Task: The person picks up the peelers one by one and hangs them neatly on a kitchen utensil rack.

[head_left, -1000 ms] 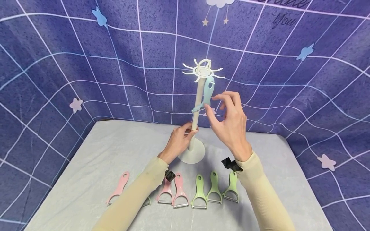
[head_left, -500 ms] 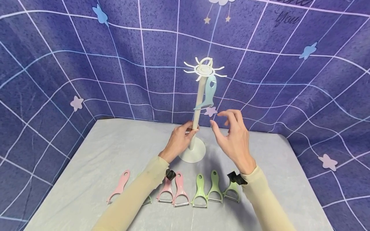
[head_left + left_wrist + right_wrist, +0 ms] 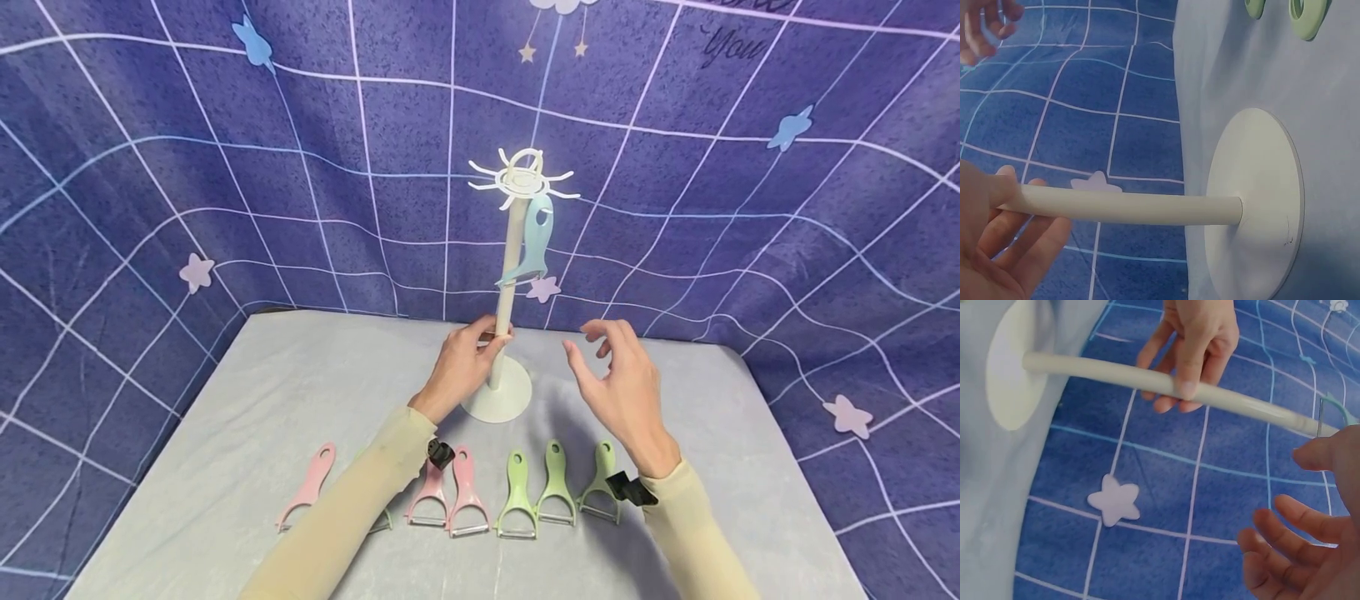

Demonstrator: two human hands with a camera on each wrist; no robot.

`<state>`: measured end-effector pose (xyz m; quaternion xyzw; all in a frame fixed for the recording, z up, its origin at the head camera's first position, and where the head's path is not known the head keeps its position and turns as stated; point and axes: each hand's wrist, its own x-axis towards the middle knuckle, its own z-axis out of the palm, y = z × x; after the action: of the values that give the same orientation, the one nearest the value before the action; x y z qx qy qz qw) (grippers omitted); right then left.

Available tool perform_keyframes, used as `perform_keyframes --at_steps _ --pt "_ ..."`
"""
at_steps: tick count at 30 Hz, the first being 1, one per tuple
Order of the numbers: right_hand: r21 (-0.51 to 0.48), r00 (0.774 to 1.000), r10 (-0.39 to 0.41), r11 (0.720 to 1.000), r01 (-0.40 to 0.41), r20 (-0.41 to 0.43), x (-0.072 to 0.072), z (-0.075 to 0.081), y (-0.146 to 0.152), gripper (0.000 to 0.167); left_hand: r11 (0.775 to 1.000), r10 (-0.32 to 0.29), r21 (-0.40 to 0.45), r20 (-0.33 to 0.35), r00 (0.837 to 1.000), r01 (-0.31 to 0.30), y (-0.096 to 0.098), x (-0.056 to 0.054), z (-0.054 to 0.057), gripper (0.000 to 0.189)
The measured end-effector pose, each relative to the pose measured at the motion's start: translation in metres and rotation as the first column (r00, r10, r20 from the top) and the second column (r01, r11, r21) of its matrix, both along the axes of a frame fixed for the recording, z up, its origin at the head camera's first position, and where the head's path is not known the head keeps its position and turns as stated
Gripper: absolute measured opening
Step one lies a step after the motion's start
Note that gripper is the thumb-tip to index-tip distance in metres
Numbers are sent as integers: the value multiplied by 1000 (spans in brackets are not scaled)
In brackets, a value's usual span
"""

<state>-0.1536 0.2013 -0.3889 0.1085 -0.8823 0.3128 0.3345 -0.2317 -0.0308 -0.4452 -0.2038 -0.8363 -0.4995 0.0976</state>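
A white stand with a round base and a ring of hooks (image 3: 523,180) rises from the table. My left hand (image 3: 467,367) grips its pole (image 3: 1129,207) low down, thumb on one side and fingers behind. From one hook, by the hole in its handle, hangs a light blue peeler (image 3: 537,237). My right hand (image 3: 621,383) is in the air right of the pole, holding nothing, its fingers loosely bent and thumb apart. In the right wrist view a piece of the blue peeler (image 3: 1338,409) shows beyond my right thumb.
Along the near side of the grey-white table (image 3: 247,400) lie pink peelers (image 3: 465,492) and green peelers (image 3: 517,496), several in all. My left forearm partly covers a green one. A purple gridded cloth (image 3: 375,125) hangs behind.
My right hand has drawn away from the blue peeler, downward and to the right. The peeler stays hanging on its hook. My left hand keeps its grip on the pole.
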Motion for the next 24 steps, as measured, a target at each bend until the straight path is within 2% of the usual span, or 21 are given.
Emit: perform_keyframes --at_steps 8,11,17,20,24 --pt "52 987 -39 998 32 153 13 -19 21 28 1000 1 17 -3 1000 -1 0 -1 1 20" --pt "78 968 -58 996 40 244 18 -27 30 29 1000 0 14 -6 1000 0 1 -3 1 20" --pt "155 906 -74 988 10 416 30 -37 46 32 1000 -5 5 5 1000 5 2 -2 0 18" --pt "195 888 -80 981 -11 453 34 -42 52 32 1000 -6 9 7 1000 6 1 -1 -1 18" --pt "219 878 -96 976 -11 469 40 -48 58 31 1000 -3 10 5 1000 3 0 -1 -1 18"
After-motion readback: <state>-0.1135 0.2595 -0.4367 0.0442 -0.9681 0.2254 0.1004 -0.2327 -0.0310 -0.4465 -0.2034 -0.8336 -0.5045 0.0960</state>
